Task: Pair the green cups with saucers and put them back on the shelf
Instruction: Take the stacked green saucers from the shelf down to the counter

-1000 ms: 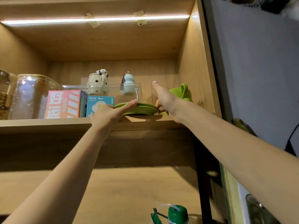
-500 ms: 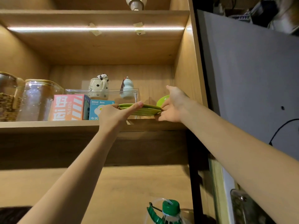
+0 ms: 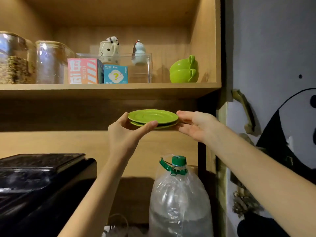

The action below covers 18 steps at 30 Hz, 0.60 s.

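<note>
Two green saucers (image 3: 152, 116) are stacked one on the other and held level in the air below the wooden shelf (image 3: 109, 89). My left hand (image 3: 127, 134) grips their left rim, thumb across the front. My right hand (image 3: 196, 125) supports the right rim with fingers stretched out flat. Two green cups (image 3: 183, 71) stand stacked on the shelf at its right end, the upper one tilted, handles to the right.
On the shelf stand glass jars (image 3: 49, 63), a pink box (image 3: 83, 71), a blue box (image 3: 115, 74) and a clear bin (image 3: 136, 65) with two figurines. Below are a black appliance (image 3: 39, 182) and a plastic water jug (image 3: 177, 199). A dark door (image 3: 273, 65) borders the right.
The two saucers came off the shelf and moved down in front of it, held by both hands. The stacked cups stay on the shelf, no longer hidden by my right hand.
</note>
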### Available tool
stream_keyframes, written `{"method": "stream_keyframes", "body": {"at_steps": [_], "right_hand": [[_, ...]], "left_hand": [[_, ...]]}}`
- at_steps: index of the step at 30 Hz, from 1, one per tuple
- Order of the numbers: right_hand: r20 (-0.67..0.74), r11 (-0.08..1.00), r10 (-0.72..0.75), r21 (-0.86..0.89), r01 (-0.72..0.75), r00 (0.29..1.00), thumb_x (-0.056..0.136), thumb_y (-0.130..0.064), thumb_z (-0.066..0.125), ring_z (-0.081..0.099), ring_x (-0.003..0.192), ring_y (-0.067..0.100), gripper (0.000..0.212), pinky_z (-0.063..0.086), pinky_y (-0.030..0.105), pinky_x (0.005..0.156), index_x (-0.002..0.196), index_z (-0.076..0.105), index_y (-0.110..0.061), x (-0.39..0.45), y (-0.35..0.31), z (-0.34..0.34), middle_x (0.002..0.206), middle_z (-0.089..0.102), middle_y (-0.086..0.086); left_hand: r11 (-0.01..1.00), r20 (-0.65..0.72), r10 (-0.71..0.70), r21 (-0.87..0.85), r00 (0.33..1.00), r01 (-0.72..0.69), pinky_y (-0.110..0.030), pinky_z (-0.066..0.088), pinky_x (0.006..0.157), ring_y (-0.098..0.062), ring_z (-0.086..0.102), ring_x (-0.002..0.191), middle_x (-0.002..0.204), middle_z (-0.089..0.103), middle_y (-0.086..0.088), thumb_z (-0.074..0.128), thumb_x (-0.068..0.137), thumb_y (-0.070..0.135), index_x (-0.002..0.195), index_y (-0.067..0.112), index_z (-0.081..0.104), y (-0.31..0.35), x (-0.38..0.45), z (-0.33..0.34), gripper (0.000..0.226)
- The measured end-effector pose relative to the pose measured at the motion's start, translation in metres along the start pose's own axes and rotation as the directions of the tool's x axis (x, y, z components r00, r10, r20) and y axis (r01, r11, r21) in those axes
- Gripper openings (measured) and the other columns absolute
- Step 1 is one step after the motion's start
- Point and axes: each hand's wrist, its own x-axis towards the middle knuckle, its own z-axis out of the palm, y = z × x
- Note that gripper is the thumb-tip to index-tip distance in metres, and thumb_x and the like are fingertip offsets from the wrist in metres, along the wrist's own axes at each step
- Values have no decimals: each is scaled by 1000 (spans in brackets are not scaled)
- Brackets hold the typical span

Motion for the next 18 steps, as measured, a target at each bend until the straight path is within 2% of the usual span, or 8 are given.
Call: {"method": "stream_keyframes", "body": {"at_steps": [1, 2, 4, 7, 10, 12, 14, 18], "right_hand": [[-12, 1000, 19, 0, -19, 1000, 89, 8, 48, 63, 88, 31, 18, 53, 39, 67, 103, 58, 7, -4, 12, -4, 116, 61, 26], [-11, 999, 40, 8, -40, 999, 88, 8, 48, 63, 88, 32, 12, 53, 39, 64, 95, 58, 5, -6, 22, -9, 116, 61, 26], [23, 996, 90, 19, -90, 996, 87, 9, 49, 65, 90, 31, 10, 55, 38, 63, 85, 56, 2, -12, 44, -18, 118, 60, 26], [57, 989, 138, 41, -141, 989, 82, 12, 54, 68, 71, 28, 18, 59, 33, 52, 99, 58, 7, -26, 77, -33, 104, 65, 24], [39, 984, 170, 55, -171, 985, 82, 14, 54, 70, 59, 23, 37, 59, 31, 50, 118, 53, 9, -43, 110, -47, 88, 65, 21], [32, 981, 188, 42, -190, 982, 82, 14, 53, 70, 54, 18, 38, 59, 31, 53, 120, 53, 9, -55, 133, -56, 88, 66, 19], [25, 972, 235, 9, -235, 972, 83, 14, 52, 70, 63, 21, 38, 59, 31, 54, 121, 52, 9, -66, 156, -66, 96, 66, 19], [18, 921, 385, -74, -383, 923, 85, 13, 49, 59, 109, 38, 42, 57, 39, 71, 126, 47, 11, -90, 203, -86, 124, 57, 30]], "left_hand": [[1000, 24, -7, -7, 1000, 8, 0, 45, 65, 13, 62, 71, 64, 67, 28, 82, 56, 27, 95, 30, 62, -1, -15, -2, 44], [1000, 48, -12, -16, 999, 13, 0, 45, 64, 15, 62, 70, 60, 66, 31, 81, 58, 21, 88, 34, 59, -5, -27, -5, 40], [999, 79, -16, -42, 997, 19, -4, 48, 66, 9, 66, 79, 74, 70, 24, 80, 57, 20, 92, 27, 61, -15, -49, -11, 41], [993, 60, -76, -83, 995, 81, -10, 50, 74, 3, 67, 85, 95, 69, 13, 83, 54, 20, 98, 31, 60, -34, -84, -21, 51], [982, 38, -183, -47, 982, 185, -28, 49, 94, -1, 62, 103, 115, 67, 5, 89, 41, 38, 131, 20, 48, -61, -120, -31, 100], [968, 56, -251, -5, 966, 252, -38, 46, 101, -8, 58, 115, 124, 63, 2, 87, 35, 51, 138, 18, 39, -73, -146, -40, 118], [958, 76, -284, 66, 956, 279, -40, 45, 102, -9, 55, 119, 128, 61, 0, 85, 36, 55, 139, 18, 37, -83, -172, -49, 119], [933, 91, -340, 158, 936, 323, -39, 44, 103, -10, 54, 120, 130, 58, -3, 83, 39, 50, 138, 13, 39, -103, -225, -66, 115]]}}
